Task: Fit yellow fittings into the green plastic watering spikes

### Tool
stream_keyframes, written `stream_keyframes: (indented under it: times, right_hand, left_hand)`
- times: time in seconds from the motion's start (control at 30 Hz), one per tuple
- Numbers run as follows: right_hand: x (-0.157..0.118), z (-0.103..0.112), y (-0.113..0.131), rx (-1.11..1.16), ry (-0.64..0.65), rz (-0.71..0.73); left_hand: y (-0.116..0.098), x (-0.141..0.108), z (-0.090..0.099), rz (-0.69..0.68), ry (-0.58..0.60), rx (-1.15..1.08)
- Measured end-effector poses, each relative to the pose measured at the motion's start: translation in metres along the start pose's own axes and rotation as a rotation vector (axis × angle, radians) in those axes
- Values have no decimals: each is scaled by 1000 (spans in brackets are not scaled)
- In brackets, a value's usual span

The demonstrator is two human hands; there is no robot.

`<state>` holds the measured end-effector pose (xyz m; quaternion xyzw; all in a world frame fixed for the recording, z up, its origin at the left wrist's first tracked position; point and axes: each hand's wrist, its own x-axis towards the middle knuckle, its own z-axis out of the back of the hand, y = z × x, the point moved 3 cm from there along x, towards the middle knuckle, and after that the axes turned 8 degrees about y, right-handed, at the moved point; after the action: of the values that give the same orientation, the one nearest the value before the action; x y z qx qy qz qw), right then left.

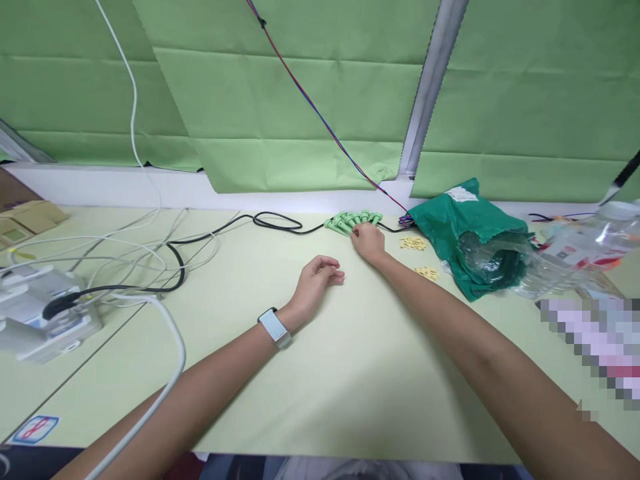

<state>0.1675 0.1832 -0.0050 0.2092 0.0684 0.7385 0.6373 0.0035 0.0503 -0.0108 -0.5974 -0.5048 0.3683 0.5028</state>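
A pile of light green, peg-like plastic pieces with round heads (343, 221) lies at the back of the table. My right hand (369, 243) reaches to the near right side of this pile, its fingers bent together on one of the green pieces; the fingertips are partly hidden. Nearer to me and to the left, my left hand (316, 283) hovers or rests over the table with loosely curled fingers, thumb apart, and nothing visible in it. Two small heaps of yellow pieces, a farther one (413, 243) and a nearer one (427, 273), lie right of my right hand.
A green plastic bag (465, 227) and a clear bottle (585, 250) stand at the right. Left are a white power strip (60, 333), tangled cables and a cardboard box (33, 220). A black cable (277, 223) runs behind the pile. One white cable (173, 373) crosses before my left forearm.
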Motion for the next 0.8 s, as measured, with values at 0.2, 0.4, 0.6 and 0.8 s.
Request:
stream_keyframes:
  times: [0.2,0.4,0.6,0.8]
  right_hand:
    - [11,-6,14,-36,13,9]
    - [12,-10,18,-24,15,-22]
    - [-2,-6,15,79,3,-8]
    - [-52,-2,22,305,68,91]
  left_hand:
    - [1,-1,-1,7,18,-14]
    - [-1,-2,-3,19,25,-14]
    - [-1,-2,-3,14,26,4]
    - [-4,-5,-7,-11,39,86]
